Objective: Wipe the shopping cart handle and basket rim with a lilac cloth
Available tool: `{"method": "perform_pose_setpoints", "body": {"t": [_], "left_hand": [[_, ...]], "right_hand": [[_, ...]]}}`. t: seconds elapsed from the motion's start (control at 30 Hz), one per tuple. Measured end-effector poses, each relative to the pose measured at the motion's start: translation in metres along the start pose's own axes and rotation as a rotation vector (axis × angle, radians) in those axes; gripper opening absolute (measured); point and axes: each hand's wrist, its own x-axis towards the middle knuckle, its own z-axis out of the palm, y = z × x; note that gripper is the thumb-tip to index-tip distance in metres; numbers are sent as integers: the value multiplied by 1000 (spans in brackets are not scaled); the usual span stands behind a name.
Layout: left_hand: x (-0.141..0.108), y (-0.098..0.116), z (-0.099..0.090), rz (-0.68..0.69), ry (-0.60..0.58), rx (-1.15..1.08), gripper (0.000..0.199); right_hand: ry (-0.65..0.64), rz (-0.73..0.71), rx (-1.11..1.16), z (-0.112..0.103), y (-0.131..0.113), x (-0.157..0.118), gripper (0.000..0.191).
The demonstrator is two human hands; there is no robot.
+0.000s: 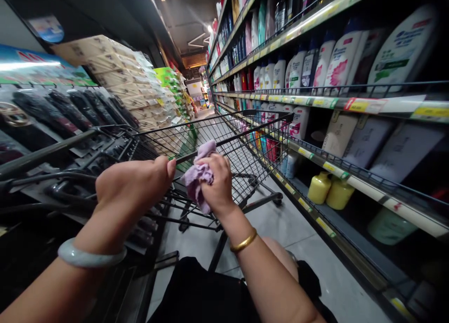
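Bracing the cart [249, 112] with the left hand [135, 180] and keeping the cloth [200, 183] snug around the bar [185, 157] should work best. The left, wrist bent, seems closed on the bar, fingers hidden; just apart, the right hand [218, 180] clenches the bunched cloth against it, forearm angled upward.

open tiled floor [291, 234] right of cart [242, 145] (fairly bare), shelves [351, 180] blocking beyond

One cloth [193, 183], two bracelets [244, 241], two yellow containers [319, 188]
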Motion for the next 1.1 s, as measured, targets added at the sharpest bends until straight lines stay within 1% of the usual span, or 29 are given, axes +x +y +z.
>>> {"method": "perform_pose_setpoints", "body": {"t": [0.03,0.07,0.13,0.17,0.2,0.23,0.27,0.3,0.33,0.4,0.43,0.47,0.5,0.53,0.6,0.63,0.7,0.73,0.77,0.8,0.83,0.9,0.93,0.97,1.0,1.03,1.1], "left_hand": [[0,-1,2,9,27,-1,66],[-1,-2,3,16,54,-4,65],[-2,-3,6,30,98,-10,63],[-2,-4,7,34,118,-10,62],[-2,-5,9,35,131,-8,61],[-2,-6,10,38,138,-6,61],[-3,-7,12,42,142,-3,60],[-2,-8,14,44,147,-1,60],[-2,-8,16,47,154,-1,59],[-1,-10,20,55,173,-3,57],[-1,-10,22,57,187,-4,57],[-1,-10,23,61,201,-3,56],[-1,-11,24,66,215,0,56],[-1,-11,24,69,227,5,55],[-1,-11,25,74,247,14,55],[-1,-11,25,74,253,19,54],[-2,-12,26,71,258,26,54],[-2,-12,27,71,260,29,54],[-2,-12,28,71,263,31,55],[-2,-12,29,70,269,32,55],[-2,-13,30,74,278,32,55],[-1,-13,32,76,302,32,54],[-1,-14,32,79,312,31,54],[-1,-14,33,80,320,30,54],[-1,-14,34,78,325,28,54],[0,-14,34,74,326,26,54],[0,-14,33,66,317,19,54]], "right_hand": [[29,40,16,-1,4,0,29],[93,103,27,-5,10,0,29],[259,238,2,-15,26,4,28],[331,281,-37,-21,32,6,28],[381,296,-82,-25,36,8,28],[399,282,-121,-26,35,9,27],[376,238,-144,-26,30,9,27],[311,172,-148,-23,23,8,28],[220,95,-135,-18,14,6,31],[50,-39,-83,-8,-1,1,44],[6,-70,-58,-4,-4,-1,52],[-3,-63,-42,-3,-4,-2,59],[22,-22,-35,-5,0,-2,62],[70,42,-37,-8,7,0,61],[195,177,-56,-19,25,4,52],[262,222,-66,-24,33,7,47],[375,247,-80,-27,39,8,39],[405,231,-90,-24,36,7,37],[411,203,-104,-19,30,4,36],[388,163,-118,-13,22,1,35],[337,110,-130,-6,14,-3,35],[192,-9,-133,5,1,-9,39],[132,-55,-128,6,-1,-10,40],[106,-82,-124,5,1,-10,40],[123,-82,-123,0,7,-8,38],[182,-50,-128,-7,16,-5,35],[363,86,-144,-25,38,2,30]]}}
